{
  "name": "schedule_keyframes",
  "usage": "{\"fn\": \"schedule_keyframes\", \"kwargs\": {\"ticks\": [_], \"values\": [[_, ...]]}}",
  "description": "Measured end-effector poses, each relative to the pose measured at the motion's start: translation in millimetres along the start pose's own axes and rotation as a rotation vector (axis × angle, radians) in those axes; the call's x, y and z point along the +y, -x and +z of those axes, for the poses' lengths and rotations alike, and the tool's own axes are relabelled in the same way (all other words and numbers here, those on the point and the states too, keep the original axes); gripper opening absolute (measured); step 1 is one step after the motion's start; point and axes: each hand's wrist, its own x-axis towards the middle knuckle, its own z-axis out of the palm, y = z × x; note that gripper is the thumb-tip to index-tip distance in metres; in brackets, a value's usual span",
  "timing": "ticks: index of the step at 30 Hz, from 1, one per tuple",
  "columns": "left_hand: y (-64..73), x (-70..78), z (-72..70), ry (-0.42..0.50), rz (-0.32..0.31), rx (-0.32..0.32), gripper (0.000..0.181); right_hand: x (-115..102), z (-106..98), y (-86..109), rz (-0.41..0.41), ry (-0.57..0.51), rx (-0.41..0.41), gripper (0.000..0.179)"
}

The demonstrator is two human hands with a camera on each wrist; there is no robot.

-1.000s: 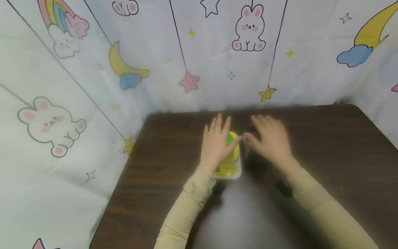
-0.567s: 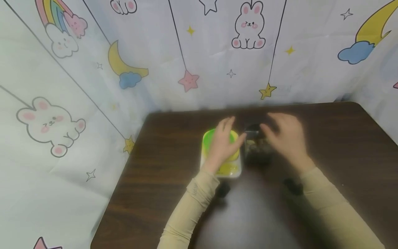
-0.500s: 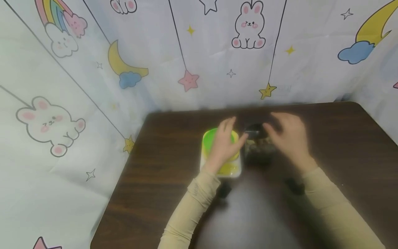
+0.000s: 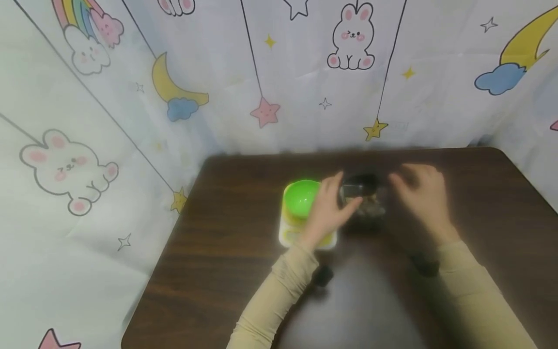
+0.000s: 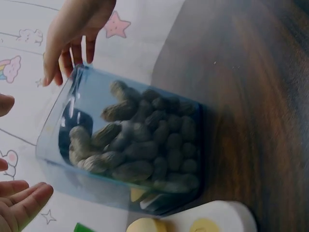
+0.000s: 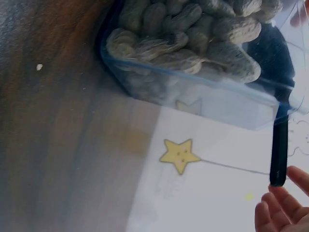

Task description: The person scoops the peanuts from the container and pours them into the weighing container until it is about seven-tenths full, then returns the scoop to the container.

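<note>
A clear plastic container of unshelled peanuts stands on the table. A black handle sticks out over its rim; what it belongs to is partly hidden inside. My left hand, fingers extended and thumb spread, is at the container's left side, partly over the scale. In the left wrist view, the left fingers are apart from the wall. To the container's right is my right hand, loosely bent; its fingertips are by the handle's end, contact unclear. A green bowl sits on a white-and-yellow scale.
The brown wooden table has a raised dark edge. Behind it hangs a white curtain printed with rabbits, stars and moons. A small pale crumb lies on the tabletop. A dark wrist device shows below the left hand.
Both hands have shifted right. The left hand has moved off the bowl, so its green inside shows. The right hand has drawn away from the container, leaving more of it in view.
</note>
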Motion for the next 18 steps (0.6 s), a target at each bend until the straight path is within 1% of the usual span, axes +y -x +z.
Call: {"fn": "schedule_keyframes", "kwargs": {"ticks": [6, 8, 12, 14, 18], "values": [[2.0, 1.9, 9.1, 0.019, -0.033, -0.003, 0.076, 6, -5, 4.3, 0.211, -0.033, -0.14, 0.052], [2.6, 2.4, 10.7, 0.027, -0.042, -0.006, 0.075, 8, -6, 6.1, 0.285, -0.057, -0.189, 0.057], [3.0, 0.9, 13.9, 0.019, -0.044, -0.016, 0.074, 10, -7, 9.0, 0.407, -0.112, -0.262, 0.063], [3.1, 0.1, 15.9, 0.02, -0.048, -0.02, 0.073, 10, -7, 10.1, 0.447, -0.141, -0.286, 0.064], [4.1, -1.3, 19.8, 0.029, -0.062, -0.031, 0.072, 15, -3, 11.9, 0.479, -0.2, -0.318, 0.061]]}}
